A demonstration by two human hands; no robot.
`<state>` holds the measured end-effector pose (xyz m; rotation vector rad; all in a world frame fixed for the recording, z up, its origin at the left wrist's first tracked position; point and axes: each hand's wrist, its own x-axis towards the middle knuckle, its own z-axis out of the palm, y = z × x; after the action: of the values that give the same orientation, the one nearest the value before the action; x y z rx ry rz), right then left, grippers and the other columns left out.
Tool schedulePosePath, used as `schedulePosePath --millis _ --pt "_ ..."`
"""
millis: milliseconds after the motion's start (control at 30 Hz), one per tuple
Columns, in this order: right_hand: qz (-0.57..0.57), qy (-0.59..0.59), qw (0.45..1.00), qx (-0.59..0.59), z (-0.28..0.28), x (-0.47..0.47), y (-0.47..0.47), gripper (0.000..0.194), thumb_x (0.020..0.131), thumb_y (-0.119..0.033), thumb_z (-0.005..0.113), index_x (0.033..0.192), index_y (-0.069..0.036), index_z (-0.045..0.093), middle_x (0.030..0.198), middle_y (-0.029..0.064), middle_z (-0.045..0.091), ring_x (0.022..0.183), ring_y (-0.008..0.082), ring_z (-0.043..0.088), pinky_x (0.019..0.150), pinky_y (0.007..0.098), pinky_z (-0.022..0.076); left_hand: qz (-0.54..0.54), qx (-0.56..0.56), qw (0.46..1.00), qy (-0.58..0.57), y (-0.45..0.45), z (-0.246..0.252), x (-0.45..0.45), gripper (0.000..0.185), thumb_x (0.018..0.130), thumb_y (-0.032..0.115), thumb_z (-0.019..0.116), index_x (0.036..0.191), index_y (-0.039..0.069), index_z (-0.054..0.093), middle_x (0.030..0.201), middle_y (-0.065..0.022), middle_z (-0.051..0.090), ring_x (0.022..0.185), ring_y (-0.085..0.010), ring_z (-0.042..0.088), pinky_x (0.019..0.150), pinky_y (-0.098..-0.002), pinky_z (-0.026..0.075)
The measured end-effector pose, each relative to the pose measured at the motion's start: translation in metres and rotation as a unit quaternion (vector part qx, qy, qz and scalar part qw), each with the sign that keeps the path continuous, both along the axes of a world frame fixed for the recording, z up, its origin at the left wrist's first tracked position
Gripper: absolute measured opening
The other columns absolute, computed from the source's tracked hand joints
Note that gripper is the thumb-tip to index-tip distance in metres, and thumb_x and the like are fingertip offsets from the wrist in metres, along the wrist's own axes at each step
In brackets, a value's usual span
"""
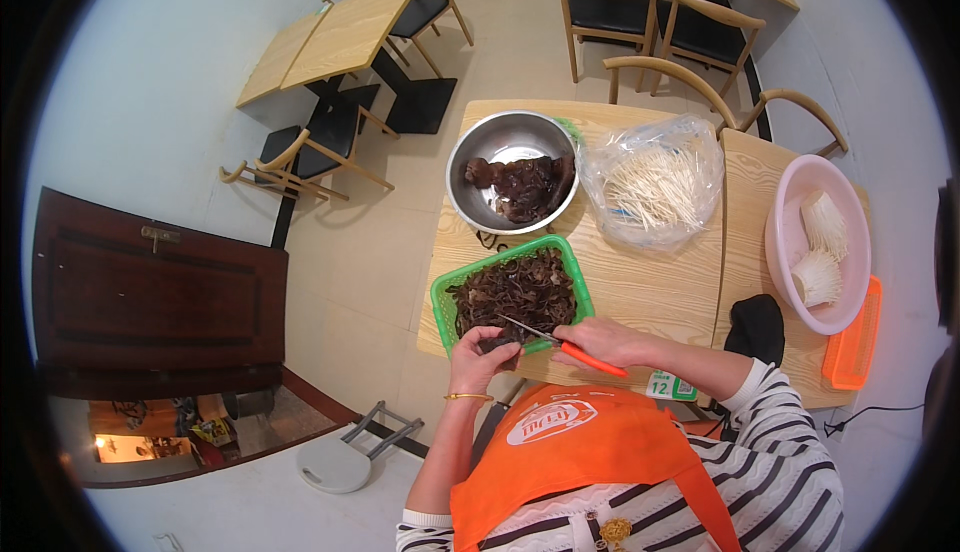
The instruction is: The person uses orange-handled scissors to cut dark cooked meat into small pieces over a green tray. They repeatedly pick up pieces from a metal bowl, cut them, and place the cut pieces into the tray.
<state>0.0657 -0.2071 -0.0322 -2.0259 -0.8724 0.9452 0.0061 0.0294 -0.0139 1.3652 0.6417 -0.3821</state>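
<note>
My left hand [480, 360] pinches a dark brown piece of wood ear fungus [501, 347] at the near rim of a green plastic basket [442, 304]. Orange-handled scissors [592, 359] are in my right hand [604, 340], their blades pointing left over the basket and slightly parted. Cut strips of dark fungus [514, 289] fill the basket. Just beyond it stands a stainless steel bowl [480, 131] with larger, wet-looking dark fungus pieces [529, 188] inside.
A clear plastic bag [705, 147] of loose enoki mushrooms [652, 188] lies right of the bowl. At the right, a pink basin [780, 274] holds two enoki bunches [819, 278] beside an orange basket [855, 349]. A black cloth-like item [754, 327] and a numbered card [670, 385] lie nearer me.
</note>
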Motion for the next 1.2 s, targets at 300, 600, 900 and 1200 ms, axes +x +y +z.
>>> schedulePosePath --millis 300,600,900,1200 --pt "0.033 0.017 0.999 0.025 -0.004 0.000 -0.011 0.041 0.094 -0.042 0.056 0.100 -0.002 0.059 0.079 0.0197 0.064 0.076 0.0371 0.063 0.067 0.0453 0.0478 0.048 0.007 0.999 -0.021 -0.003 0.005 0.002 0.041 0.079 -0.005 0.072 0.114 -0.003 0.050 0.096 -0.0171 0.065 0.078 -0.0255 0.070 0.062 -0.0332 0.060" --pt "-0.011 0.013 1.000 0.025 -0.007 -0.003 0.001 0.036 0.093 -0.038 0.056 0.091 -0.002 0.058 0.070 0.0158 0.065 0.069 0.0345 0.064 0.066 0.0440 0.0487 0.055 -0.049 0.996 0.043 0.007 -0.005 0.002 0.039 0.081 0.005 0.074 0.114 -0.002 0.054 0.098 -0.0127 0.068 0.084 -0.0213 0.068 0.073 -0.0314 0.057" --pt "-0.005 0.027 1.000 0.012 -0.013 -0.002 -0.007 0.036 0.094 -0.039 0.056 0.092 -0.003 0.057 0.068 0.0153 0.063 0.069 0.0351 0.064 0.066 0.0434 0.0490 0.106 -0.020 0.994 0.032 0.009 -0.011 -0.008 0.028 0.084 0.006 0.069 0.109 0.001 0.059 0.102 -0.0095 0.068 0.088 -0.0200 0.067 0.076 -0.0318 0.057" --pt "0.007 -0.004 1.000 0.015 -0.008 -0.002 -0.001 0.040 0.095 -0.041 0.055 0.091 -0.002 0.055 0.070 0.0165 0.063 0.070 0.0356 0.062 0.065 0.0446 0.0470 0.067 -0.056 0.996 0.031 0.005 -0.010 -0.003 0.023 0.084 0.005 0.069 0.106 0.002 0.060 0.098 -0.0115 0.070 0.086 -0.0217 0.068 0.073 -0.0316 0.058"
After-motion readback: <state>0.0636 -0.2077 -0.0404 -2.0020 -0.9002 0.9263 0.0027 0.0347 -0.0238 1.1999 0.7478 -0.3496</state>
